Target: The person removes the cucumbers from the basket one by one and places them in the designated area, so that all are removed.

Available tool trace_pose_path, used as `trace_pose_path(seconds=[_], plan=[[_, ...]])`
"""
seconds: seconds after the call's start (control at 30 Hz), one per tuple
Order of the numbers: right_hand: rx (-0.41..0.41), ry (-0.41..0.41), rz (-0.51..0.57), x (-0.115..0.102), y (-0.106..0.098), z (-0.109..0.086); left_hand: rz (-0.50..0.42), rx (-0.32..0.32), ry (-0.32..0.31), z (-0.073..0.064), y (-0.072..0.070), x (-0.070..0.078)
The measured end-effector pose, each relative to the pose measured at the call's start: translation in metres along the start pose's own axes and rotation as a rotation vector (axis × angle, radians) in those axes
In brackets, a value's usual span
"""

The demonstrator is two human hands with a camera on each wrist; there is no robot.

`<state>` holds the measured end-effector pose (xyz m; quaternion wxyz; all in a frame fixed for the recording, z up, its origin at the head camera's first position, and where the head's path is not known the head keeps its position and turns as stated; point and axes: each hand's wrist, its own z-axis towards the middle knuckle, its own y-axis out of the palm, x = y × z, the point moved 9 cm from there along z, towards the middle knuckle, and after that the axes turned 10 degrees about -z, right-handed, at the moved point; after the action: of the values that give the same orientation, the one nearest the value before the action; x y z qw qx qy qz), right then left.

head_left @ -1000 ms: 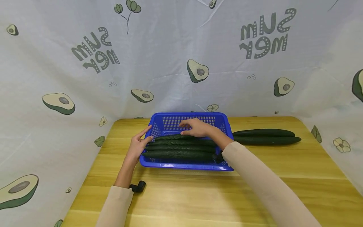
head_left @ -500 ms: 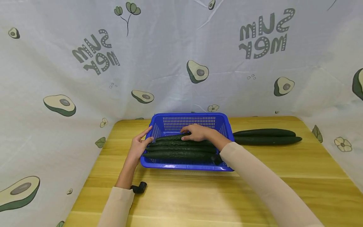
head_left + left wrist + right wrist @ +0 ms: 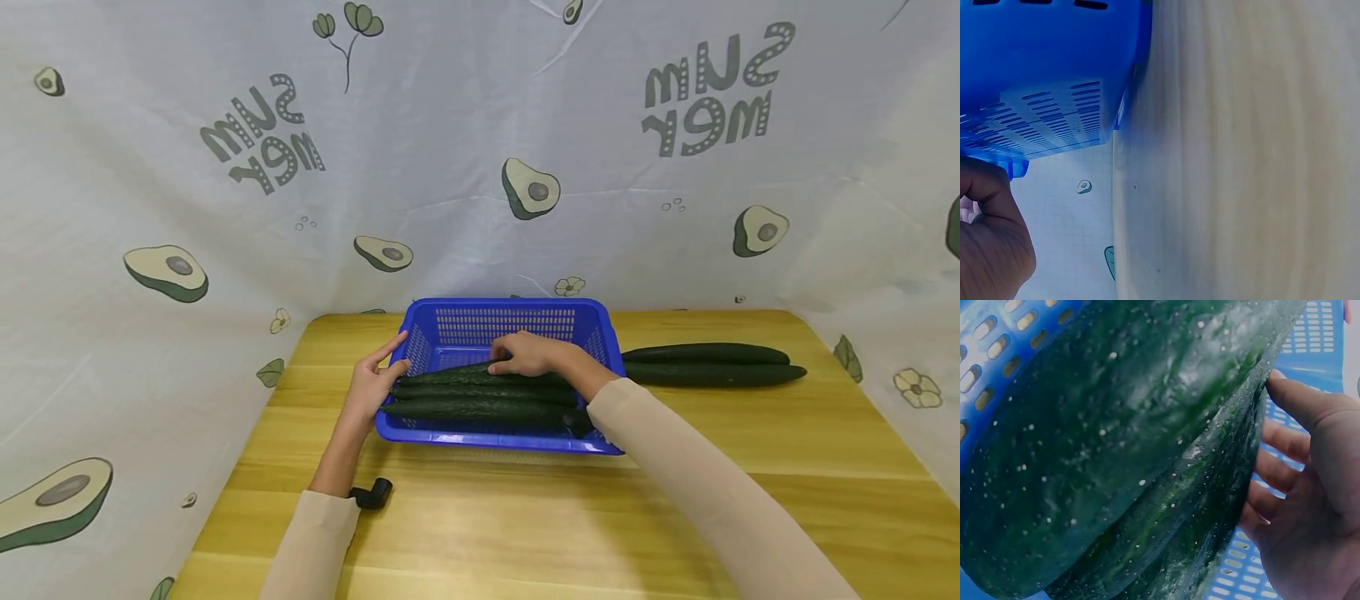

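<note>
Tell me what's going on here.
A person's left grip holds the left rim of a blue basket. Inside the basket, the right grip has its thumb and fingers on either side of the farthest cucumber; other cucumbers lie alongside it. Two more lie outside, on the table to the right.

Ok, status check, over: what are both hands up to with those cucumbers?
Left hand holds left end of blue basket. Right hand grips farthest cucumber inside. Two more cucumbers on table, right of basket. Nothing visibly in the way.
</note>
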<state>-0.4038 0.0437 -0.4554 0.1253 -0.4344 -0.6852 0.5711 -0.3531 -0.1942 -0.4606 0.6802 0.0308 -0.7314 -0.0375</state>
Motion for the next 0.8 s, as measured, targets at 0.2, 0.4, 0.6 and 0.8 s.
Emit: trace_pose_path(seconds=[0.2,0.4,0.6,0.8], plan=[[0.032,-0.006,-0.021,-0.001,-0.003,-0.001,-0.027,-0.003,-0.007,0.000,0.002,0.001],[0.053,-0.009,0.042,0.001,-0.006,0.000,-0.022,-0.004,-0.005,0.000,0.000,0.001],[0.114,-0.022,0.089,-0.002,-0.016,-0.002,-0.018,0.000,0.001,0.000,-0.001,0.001],[0.184,-0.034,0.160,-0.013,-0.032,-0.015,-0.021,-0.004,-0.005,0.000,-0.001,0.000]])
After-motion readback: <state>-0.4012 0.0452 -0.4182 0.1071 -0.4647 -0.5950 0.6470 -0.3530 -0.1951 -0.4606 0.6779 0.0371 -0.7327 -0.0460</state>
